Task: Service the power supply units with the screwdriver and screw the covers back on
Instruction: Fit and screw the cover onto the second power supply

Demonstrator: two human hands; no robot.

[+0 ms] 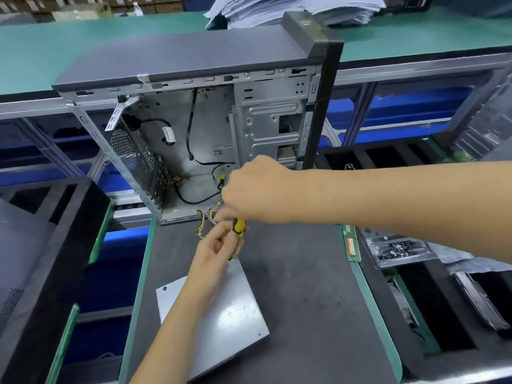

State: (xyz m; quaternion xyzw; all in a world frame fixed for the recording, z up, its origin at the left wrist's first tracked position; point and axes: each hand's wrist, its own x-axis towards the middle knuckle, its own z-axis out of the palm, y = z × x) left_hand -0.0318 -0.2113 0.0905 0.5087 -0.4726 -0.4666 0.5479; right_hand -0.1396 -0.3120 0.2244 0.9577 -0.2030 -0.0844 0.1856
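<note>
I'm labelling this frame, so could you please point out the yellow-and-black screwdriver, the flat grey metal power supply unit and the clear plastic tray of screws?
yellow-and-black screwdriver [238, 226]: head view, handle.
flat grey metal power supply unit [235, 309]: head view, top cover.
clear plastic tray of screws [399, 249]: head view, centre.

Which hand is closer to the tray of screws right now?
Right. The right hand is over the bundle of wires by the open case, its forearm passing above the tray of screws. The left hand, gripping the screwdriver, sits further left of it.
</note>
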